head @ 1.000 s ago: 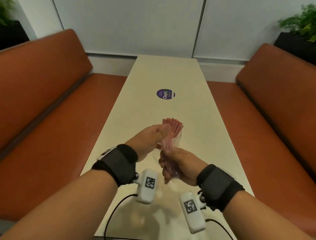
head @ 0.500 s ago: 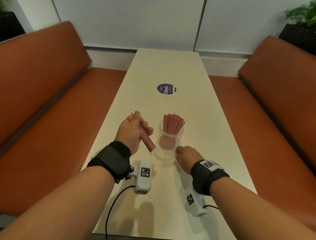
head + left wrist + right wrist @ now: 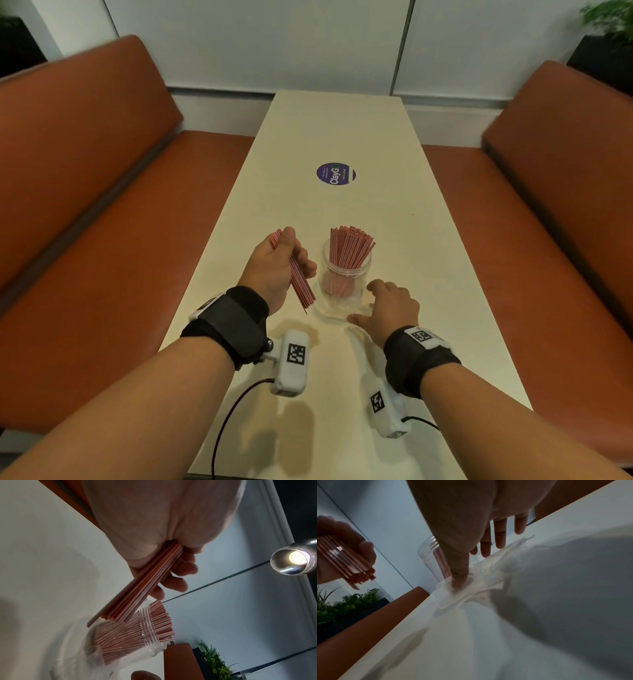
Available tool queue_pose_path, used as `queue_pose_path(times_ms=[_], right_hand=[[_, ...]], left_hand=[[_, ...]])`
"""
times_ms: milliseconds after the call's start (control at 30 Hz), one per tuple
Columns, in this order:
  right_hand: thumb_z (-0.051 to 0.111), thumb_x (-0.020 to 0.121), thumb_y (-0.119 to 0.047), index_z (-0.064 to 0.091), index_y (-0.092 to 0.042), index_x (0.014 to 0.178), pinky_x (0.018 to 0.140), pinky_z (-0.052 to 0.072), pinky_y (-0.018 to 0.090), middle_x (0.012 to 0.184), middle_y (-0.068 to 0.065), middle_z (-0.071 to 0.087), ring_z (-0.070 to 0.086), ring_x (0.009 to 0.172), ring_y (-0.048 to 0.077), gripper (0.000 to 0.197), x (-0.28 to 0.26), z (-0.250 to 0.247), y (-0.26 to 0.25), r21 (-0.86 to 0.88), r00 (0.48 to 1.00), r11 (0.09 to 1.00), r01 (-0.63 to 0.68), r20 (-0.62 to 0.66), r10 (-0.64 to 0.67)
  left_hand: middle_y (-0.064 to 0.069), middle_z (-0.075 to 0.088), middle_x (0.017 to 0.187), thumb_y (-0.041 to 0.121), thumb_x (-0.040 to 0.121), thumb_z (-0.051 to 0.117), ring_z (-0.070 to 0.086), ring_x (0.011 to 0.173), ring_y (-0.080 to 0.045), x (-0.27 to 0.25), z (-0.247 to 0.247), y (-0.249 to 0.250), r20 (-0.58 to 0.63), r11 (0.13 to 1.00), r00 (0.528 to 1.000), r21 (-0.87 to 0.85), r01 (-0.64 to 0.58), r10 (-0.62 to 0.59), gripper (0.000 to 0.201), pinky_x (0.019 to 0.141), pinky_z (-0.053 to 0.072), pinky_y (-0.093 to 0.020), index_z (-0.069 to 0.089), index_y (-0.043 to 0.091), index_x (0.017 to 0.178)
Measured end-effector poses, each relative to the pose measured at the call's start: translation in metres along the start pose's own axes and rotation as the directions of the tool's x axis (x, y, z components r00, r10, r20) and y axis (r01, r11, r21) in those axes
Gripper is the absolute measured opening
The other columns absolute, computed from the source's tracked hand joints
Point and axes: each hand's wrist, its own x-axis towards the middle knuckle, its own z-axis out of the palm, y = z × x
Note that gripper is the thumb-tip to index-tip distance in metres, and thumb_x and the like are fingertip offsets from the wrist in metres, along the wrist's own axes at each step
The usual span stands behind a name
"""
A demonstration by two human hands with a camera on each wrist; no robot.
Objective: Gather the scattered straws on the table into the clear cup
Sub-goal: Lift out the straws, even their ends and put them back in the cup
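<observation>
My left hand [image 3: 274, 263] grips a bundle of red-and-white striped straws [image 3: 298, 277] slantwise above the table, just left of the clear cup [image 3: 346, 279]. The cup stands upright with several straws [image 3: 349, 250] fanned out of its mouth. The left wrist view shows the held bundle [image 3: 142, 588] with its lower end near the cup [image 3: 145, 642]. My right hand [image 3: 390, 305] lies open on the table right of the cup's base. Its thumb [image 3: 459, 577] presses a crumpled clear plastic wrapper [image 3: 489, 573].
The long cream table [image 3: 342, 130] carries a round purple sticker [image 3: 335, 174] farther back. Orange benches [image 3: 85, 171] [image 3: 555, 212] run along both sides. Black cables [image 3: 233, 411] hang from my wrist cameras over the near edge. A plant [image 3: 342, 604] stands behind the bench.
One second ago both hands met at the cup. My left hand then drew left with the straw bundle, and my right hand dropped to the table beside the cup, where it rests now.
</observation>
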Motion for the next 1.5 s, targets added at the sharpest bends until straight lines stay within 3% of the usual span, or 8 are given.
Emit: queue_pose_path(times_ms=[333,633,833,933,1033,1100,1400,1500], right_hand=[[0.08,0.039,-0.068,0.032,-0.02,0.14,0.1,0.047,0.043,0.134,0.001,0.052,0.051,0.123,0.021,0.121,0.037,0.005,-0.03,0.655,0.988,0.756,-0.009,-0.11,0.107],[0.086,0.054,-0.031,0.046,-0.033,0.113,0.081,0.055,0.029,0.106,-0.012,0.061,0.063,0.094,0.008,0.071,0.048,0.004,-0.033,0.755,0.988,0.652,0.066,-0.139,0.061],[0.087,0.051,-0.036,0.046,-0.037,0.117,0.082,0.056,0.029,0.109,-0.016,0.06,0.063,0.096,0.006,0.077,0.049,0.007,-0.033,0.781,0.989,0.622,0.058,-0.131,0.072],[0.085,0.058,-0.035,0.047,-0.036,0.118,0.075,0.048,0.014,0.107,-0.019,0.059,0.06,0.092,-0.001,0.071,0.046,0.005,-0.032,0.781,0.99,0.623,0.05,-0.121,0.073],[0.08,0.069,-0.028,0.049,-0.028,0.12,0.06,0.041,0.003,0.098,-0.017,0.059,0.059,0.085,-0.003,0.06,0.043,0.002,-0.032,0.757,0.99,0.651,0.061,-0.127,0.056],[0.079,0.069,-0.025,0.046,-0.025,0.121,0.055,0.041,0.003,0.095,-0.015,0.059,0.061,0.083,0.0,0.061,0.043,-0.001,-0.033,0.783,0.995,0.621,0.035,-0.085,0.051],[0.081,0.065,-0.033,0.041,-0.033,0.12,0.081,0.046,0.02,0.114,-0.012,0.057,0.059,0.099,0.009,0.068,0.046,0.0,-0.037,0.783,0.994,0.622,0.035,-0.093,0.061],[0.084,0.058,-0.039,0.037,-0.034,0.131,0.09,0.049,0.023,0.119,-0.017,0.055,0.058,0.105,0.005,0.087,0.043,-0.004,-0.031,0.79,0.998,0.612,0.039,-0.067,0.023]], left_hand=[[-0.006,0.048,0.061,0.026,0.103,0.035,0.054,0.058,-0.022,0.048,0.05,0.026,0.173,0.986,0.975,0.06,-0.155,0.142,0.028,0.066,0.052,-0.036,0.044,0.012,0.081],[-0.008,0.069,0.072,0.025,0.095,0.051,0.066,0.071,-0.026,0.072,0.068,-0.008,0.414,0.768,0.909,0.597,-0.231,-0.048,0.02,0.09,0.053,-0.048,0.061,0.014,0.081],[0.007,0.068,0.092,0.019,0.09,0.061,0.065,0.091,-0.013,0.071,0.074,-0.007,0.32,0.664,0.9,0.609,-0.434,0.295,0.01,0.089,0.053,-0.031,0.064,0.022,0.098],[0.001,0.058,0.128,0.03,0.094,0.055,0.05,0.124,-0.016,0.074,0.072,-0.005,0.453,0.372,0.793,0.71,-0.597,0.407,0.032,0.105,0.039,-0.028,0.059,0.017,0.123],[0.003,0.029,0.156,0.05,0.096,0.039,0.013,0.147,-0.019,0.081,0.079,-0.015,0.637,-0.1,0.767,0.77,-0.63,0.08,0.059,0.119,0.011,-0.033,0.031,0.023,0.148],[0.001,0.028,0.156,0.044,0.099,0.032,0.013,0.147,-0.023,0.087,0.083,-0.021,0.652,-0.239,0.758,0.734,-0.636,-0.015,0.054,0.119,0.011,-0.036,0.029,0.021,0.148],[-0.004,0.025,0.157,0.031,0.102,0.026,0.014,0.147,-0.024,0.088,0.078,-0.028,0.616,-0.301,0.783,0.735,-0.608,-0.079,0.05,0.12,0.005,-0.037,0.027,0.015,0.149],[-0.003,0.023,0.158,0.037,0.101,0.03,0.01,0.148,-0.021,0.078,0.074,-0.013,0.602,-0.159,0.798,0.789,-0.593,0.011,0.054,0.12,0.002,-0.035,0.025,0.016,0.15]])
